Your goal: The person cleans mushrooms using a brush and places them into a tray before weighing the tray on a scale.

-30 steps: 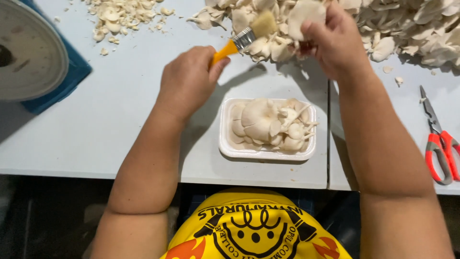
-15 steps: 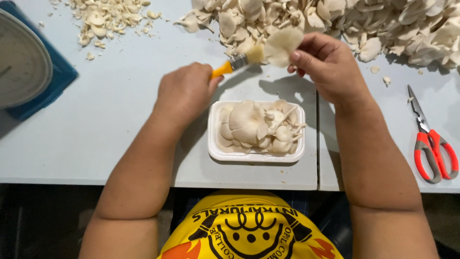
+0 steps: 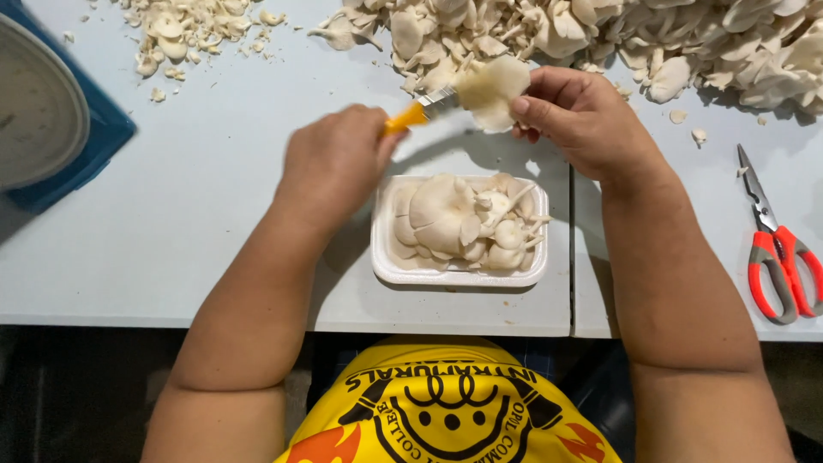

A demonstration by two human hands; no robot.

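Note:
My left hand (image 3: 336, 163) grips a small brush (image 3: 420, 111) with an orange handle, its bristles against a pale oyster mushroom (image 3: 495, 88). My right hand (image 3: 579, 120) pinches that mushroom by its edge, above the far side of a white foam tray (image 3: 383, 257). The tray sits on the light table between my forearms and holds several oyster mushrooms (image 3: 463, 221).
A big heap of oyster mushrooms (image 3: 600, 39) runs along the table's far edge. Mushroom trimmings (image 3: 184, 30) lie at the far left. A scale with a round dial on a blue base (image 3: 39, 116) stands left. Red-handled scissors (image 3: 776, 249) lie right. A table seam (image 3: 571, 257) runs beside the tray.
My right hand drew the mushroom out of the heap and toward me. The brush in my left hand now rests on it. The view has shifted slightly.

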